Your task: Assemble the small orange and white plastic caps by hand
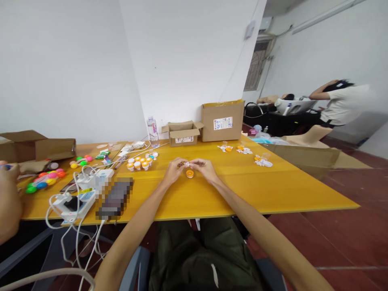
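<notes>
Both my hands meet over the table in front of me, pinching a small white piece with dark marks [187, 163]. My left hand [174, 170] is closed on its left side, and my right hand [206, 169] grips it from the right. What kind of piece it is, I cannot make out. Just below the fingertips lies an orange round cap with a white rim [190, 174]. Off to the left stand several small white jars with orange lids [139, 163]. Small piles of white parts, orange caps and clear cups [226, 148] lie towards the back right.
An open cardboard box [182, 139], a closed carton [222, 121] and a water bottle [153, 131] stand at the back. Power strips [87, 200], cables and a blurred-out dark device [115, 198] lie left. Another person's arm [9, 202] reaches in beside colourful balls [50, 178].
</notes>
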Motion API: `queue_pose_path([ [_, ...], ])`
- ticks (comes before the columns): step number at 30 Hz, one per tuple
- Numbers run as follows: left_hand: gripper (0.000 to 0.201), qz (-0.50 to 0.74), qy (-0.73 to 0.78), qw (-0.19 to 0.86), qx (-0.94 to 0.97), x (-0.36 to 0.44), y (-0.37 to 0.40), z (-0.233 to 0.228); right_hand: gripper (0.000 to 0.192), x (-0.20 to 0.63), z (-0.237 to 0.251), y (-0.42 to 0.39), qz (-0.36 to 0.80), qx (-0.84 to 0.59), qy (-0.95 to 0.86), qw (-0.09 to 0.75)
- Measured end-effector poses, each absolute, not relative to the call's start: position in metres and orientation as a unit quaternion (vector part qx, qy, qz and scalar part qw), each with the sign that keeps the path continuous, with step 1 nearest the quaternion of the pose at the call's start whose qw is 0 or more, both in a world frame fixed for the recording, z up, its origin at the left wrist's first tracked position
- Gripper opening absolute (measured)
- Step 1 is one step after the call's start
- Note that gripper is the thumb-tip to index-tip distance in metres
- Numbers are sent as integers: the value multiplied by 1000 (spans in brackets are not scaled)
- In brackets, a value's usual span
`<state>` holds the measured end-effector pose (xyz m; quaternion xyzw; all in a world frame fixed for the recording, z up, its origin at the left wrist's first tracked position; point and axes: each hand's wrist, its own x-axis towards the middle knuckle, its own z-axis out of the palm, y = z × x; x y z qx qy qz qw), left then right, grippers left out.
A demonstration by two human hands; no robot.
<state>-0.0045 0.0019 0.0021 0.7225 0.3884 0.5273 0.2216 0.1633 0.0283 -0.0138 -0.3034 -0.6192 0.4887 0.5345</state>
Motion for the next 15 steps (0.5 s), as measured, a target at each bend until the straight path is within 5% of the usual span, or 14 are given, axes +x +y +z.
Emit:
queue_pose_path([
  [15,10,544,390,289,685,-3,5,-1,29,162,-13,27,487,-294,-616,544],
])
